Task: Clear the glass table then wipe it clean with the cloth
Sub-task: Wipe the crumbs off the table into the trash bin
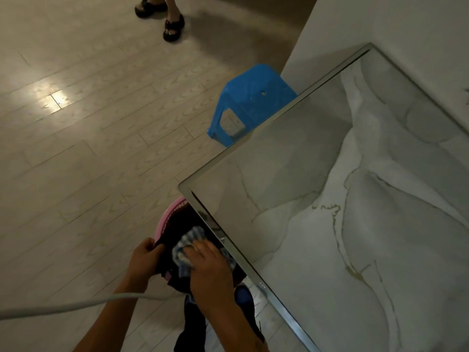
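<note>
Glass table (291,158): rectangular top, smooth and glossy, thin metallic rim along the edges; white marble pattern with grey and gold veins shows through the glass. Nothing stands on the visible part of the top. It reflects dimly near the left corner.

Cloth (186,246): one, blue-and-white checked, soft, crumpled. It lies off the table, just beside its near-left edge, on a dark garment (175,232) that sits on a round pink stool (166,217); only an arc of the stool's pink rim shows.

Right hand (209,269): palm down on the cloth, fingers spread over it and bent at the tips, pressing it; whether the fingers actually close round the fabric I cannot tell.

Left hand (143,257): fingers curled, pinching the edge of the dark garment at the left of the stool.

Other items, counted:
- One blue plastic stool (250,102), square top with a small hole, partly tucked under the table's far-left edge.
- One pale cable (76,304), crossing the left forearm.
- Two feet in black open sandals (173,27), another person, at the top edge.
- Floor (76,148): pale wood-grain planks, glossy, one bright light reflection.
</note>
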`<state>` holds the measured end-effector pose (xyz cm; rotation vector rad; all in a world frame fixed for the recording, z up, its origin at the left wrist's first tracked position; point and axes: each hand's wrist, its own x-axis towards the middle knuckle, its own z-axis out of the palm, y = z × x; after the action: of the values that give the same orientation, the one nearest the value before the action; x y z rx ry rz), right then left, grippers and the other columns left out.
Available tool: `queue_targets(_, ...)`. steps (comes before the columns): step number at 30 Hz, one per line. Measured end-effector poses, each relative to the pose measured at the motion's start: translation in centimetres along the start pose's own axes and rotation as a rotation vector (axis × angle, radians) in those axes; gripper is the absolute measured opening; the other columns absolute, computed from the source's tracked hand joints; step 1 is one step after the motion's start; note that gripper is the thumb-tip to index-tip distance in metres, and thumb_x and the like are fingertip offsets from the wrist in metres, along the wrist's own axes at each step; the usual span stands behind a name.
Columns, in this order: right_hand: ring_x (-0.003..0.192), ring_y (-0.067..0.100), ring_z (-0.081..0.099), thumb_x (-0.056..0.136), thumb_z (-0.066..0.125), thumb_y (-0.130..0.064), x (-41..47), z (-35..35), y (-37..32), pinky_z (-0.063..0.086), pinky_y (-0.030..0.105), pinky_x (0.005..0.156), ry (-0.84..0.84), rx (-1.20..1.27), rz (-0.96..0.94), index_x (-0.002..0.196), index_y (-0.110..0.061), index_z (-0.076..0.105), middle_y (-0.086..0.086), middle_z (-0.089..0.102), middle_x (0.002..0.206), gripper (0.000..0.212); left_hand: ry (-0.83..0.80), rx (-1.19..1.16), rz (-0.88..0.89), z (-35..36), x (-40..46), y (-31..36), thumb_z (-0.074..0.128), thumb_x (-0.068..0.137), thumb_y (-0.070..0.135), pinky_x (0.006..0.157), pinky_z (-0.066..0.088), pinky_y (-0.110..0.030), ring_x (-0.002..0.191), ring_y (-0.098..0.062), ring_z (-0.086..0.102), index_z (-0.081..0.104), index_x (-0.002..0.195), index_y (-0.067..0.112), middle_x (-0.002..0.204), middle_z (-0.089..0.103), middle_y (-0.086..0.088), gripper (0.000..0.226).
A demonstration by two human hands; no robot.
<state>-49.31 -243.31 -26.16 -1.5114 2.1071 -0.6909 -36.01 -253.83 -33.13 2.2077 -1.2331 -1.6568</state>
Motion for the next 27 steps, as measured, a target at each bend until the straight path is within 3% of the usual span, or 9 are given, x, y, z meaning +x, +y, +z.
queue_targets(3,0.12,0.02,0.057,0.09,0.046,-0.019,-0.4,1.2,0.5,0.046,0.029,0.104,-0.004,0.029,0.067,0.119,-0.021,0.067,-0.002,0.064,0.127,0.036,0.0,-0.024,-0.01,-0.4,-0.2,0.0,0.06,0.09,0.009,0.065,0.053,-0.046,0.066,-0.026,0.057,0.054,0.083,0.004,0.073,0.057,-0.02,0.011)
queue_targets(7,0.11,0.021,0.06,0.084,0.052,-0.008,0.1,0.8,1.0,0.056,0.037,0.09,0.033,0.098,-0.025,0.108,-0.016,0.071,-0.003,0.065,0.119,0.032,-0.004,-0.032,-0.008,-1.2,-0.2,0.0,0.062,0.086,0.011,0.066,0.052,-0.046,0.069,-0.026,0.057,0.053,0.081,0.007,0.073,0.055,-0.018,0.011)
queue_targets(9,0.109,0.018,0.059,0.085,0.056,-0.01,-0.2,0.3,1.0,0.052,0.029,0.094,0.018,0.109,-0.037,0.11,-0.015,0.069,0.0,0.065,0.12,0.028,-0.017,-0.046,-0.018,-1.2,-0.5,0.4,0.06,0.088,0.009,0.067,0.051,-0.045,0.07,-0.026,0.057,0.053,0.081,0.007,0.074,0.056,-0.018,0.01)
queue_targets(12,0.109,0.017,0.06,0.084,0.043,-0.013,0.1,0.0,1.7,0.046,0.02,0.096,-0.08,0.125,-0.009,0.107,-0.007,0.072,0.0,0.066,0.118,0.037,-0.015,-0.054,-0.009,-0.9,-0.7,0.6,0.058,0.09,0.007,0.066,0.05,-0.043,0.069,-0.027,0.057,0.055,0.083,0.005,0.075,0.056,-0.019,0.008)
queue_targets(16,0.111,0.012,0.056,0.086,0.046,-0.009,0.7,-1.4,1.5,0.05,0.031,0.096,-0.092,0.209,0.053,0.102,-0.01,0.074,0.006,0.07,0.113,0.032,-0.013,-0.046,-0.016,-0.5,-0.6,0.8,0.059,0.089,0.009,0.064,0.051,-0.044,0.069,-0.029,0.059,0.055,0.083,0.006,0.076,0.058,-0.021,0.008)
queue_targets(18,0.104,0.008,0.057,0.082,0.047,-0.001,1.4,-3.5,0.5,0.05,0.025,0.093,-0.133,0.333,0.105,0.104,-0.007,0.073,0.006,0.07,0.111,0.034,-0.014,-0.041,-0.018,-0.2,-0.4,1.1,0.059,0.09,0.009,0.066,0.052,-0.045,0.068,-0.029,0.058,0.054,0.082,0.007,0.077,0.058,-0.021,0.009)
queue_targets(20,0.108,0.004,0.057,0.083,0.046,-0.007,2.4,-6.4,-0.3,0.043,0.014,0.097,-0.058,0.371,0.083,0.11,-0.012,0.071,0.002,0.067,0.118,0.038,-0.019,-0.045,-0.011,-0.1,0.0,1.2,0.059,0.091,0.009,0.069,0.055,-0.05,0.07,-0.03,0.06,0.055,0.084,0.007,0.08,0.061,-0.022,0.008)
queue_targets(24,0.104,0.001,0.061,0.085,0.054,-0.001,6.4,-13.6,1.4,0.047,0.016,0.094,0.145,0.399,0.047,0.109,-0.028,0.07,-0.009,0.068,0.113,0.039,-0.021,-0.047,0.001,0.1,-0.1,1.7,0.06,0.09,0.011,0.076,0.056,-0.056,0.076,-0.033,0.063,0.057,0.087,0.006,0.084,0.063,-0.02,0.006)
queue_targets(27,0.106,0.001,0.059,0.087,0.053,-0.012,11.0,-17.5,6.3,0.041,0.012,0.094,0.332,0.282,0.196,0.113,-0.031,0.067,-0.01,0.064,0.117,0.035,-0.022,-0.065,-0.006,0.0,0.0,1.8,0.06,0.09,0.012,0.079,0.058,-0.057,0.084,-0.037,0.066,0.058,0.093,0.004,0.091,0.066,-0.021,0.008)
